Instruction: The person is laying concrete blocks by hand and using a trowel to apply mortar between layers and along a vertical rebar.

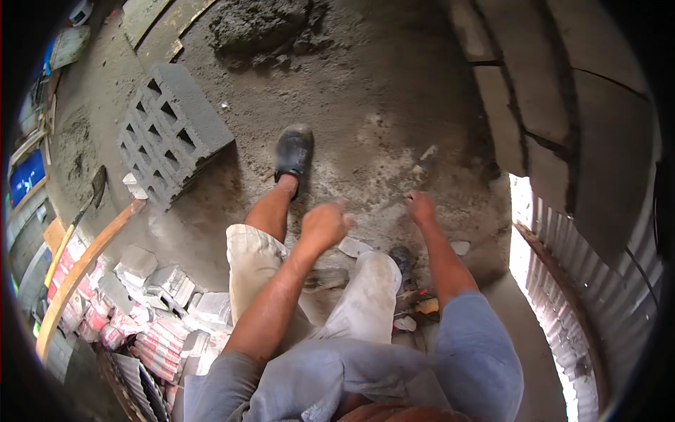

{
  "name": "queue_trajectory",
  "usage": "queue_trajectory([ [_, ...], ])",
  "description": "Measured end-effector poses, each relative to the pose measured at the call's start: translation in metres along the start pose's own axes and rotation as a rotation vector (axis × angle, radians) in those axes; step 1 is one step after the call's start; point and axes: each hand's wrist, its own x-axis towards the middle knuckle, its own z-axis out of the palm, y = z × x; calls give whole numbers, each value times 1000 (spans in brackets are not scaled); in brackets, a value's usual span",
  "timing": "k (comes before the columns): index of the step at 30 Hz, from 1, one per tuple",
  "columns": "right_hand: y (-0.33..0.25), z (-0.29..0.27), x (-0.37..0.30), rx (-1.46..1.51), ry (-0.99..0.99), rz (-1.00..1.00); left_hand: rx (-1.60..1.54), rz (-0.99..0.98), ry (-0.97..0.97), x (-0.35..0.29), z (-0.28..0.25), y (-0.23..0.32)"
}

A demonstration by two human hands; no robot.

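Both my arms reach forward and down over the rough, cement-dusted ground (380, 162). My left hand (325, 225) hangs over the ground beside my knee, its fingers curled in, with the fingertips smeared by motion. To its right, my right hand (421, 208) is closed like a fist near the pale, dusty patch of ground. Whatever either hand holds, if anything, is too small or hidden to make out. A pale flat fragment (354, 247) lies just below my left hand. My dark shoe (294, 150) stands ahead on the ground, and the other shoe (401, 259) shows partly beside my knee.
Grey hollow concrete blocks (176, 126) stand stacked at the left. A heap of wet mortar (264, 28) lies ahead. Broken blocks (169, 283), red-and-white bags (156, 344), a wooden pole (88, 267) and a yellow-handled shovel (68, 239) crowd the lower left. A block wall (524, 91) and corrugated sheeting (562, 316) bound the right.
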Motion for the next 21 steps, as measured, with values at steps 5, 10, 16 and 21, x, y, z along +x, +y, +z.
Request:
queue_trajectory([
  [5, -75, -72, -135, 674, 486, -311, 139, -119, 43, -15, 1, 2],
  [10, -145, -147, -286, 1507, 209, -292, -267, 434, 719, -48, -16, 82],
  [16, -179, -232, -383, 1468, 54, -380, -793, 239, 316, -76, -51, 130],
  [21, -132, -265, -354, 987, 463, -592, -1335, 226, -62, -115, -125, 193],
])
